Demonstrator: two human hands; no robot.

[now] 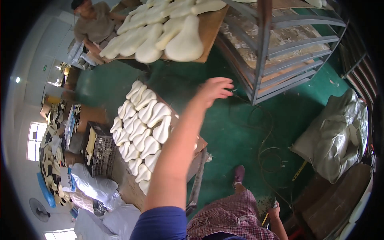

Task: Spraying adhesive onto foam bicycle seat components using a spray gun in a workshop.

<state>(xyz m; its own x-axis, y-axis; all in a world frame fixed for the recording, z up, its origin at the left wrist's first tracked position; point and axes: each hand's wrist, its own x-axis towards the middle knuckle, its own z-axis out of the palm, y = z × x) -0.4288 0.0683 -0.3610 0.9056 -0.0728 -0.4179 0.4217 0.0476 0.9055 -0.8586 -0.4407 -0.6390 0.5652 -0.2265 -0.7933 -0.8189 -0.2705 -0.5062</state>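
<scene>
My left hand (216, 89) is stretched out at arm's length over the green floor with its fingers loosely apart, and it holds nothing. It hovers between a metal rack (262, 60) and a low wooden board (201, 143) covered with several cream saddle-shaped pieces (146, 124). A second board (211, 28), farther off and higher, carries more of the same pieces (182, 40). My right hand (274, 211) hangs low beside my plaid-clad leg. It is small in the picture, and I cannot tell whether it grips anything.
Another person (94, 24) works at the far top left. A black crate (100, 151) and white bags (96, 188) stand left of the low board. Cables (266, 154) lie looped on the floor. A big grey sack (336, 136) sits at the right.
</scene>
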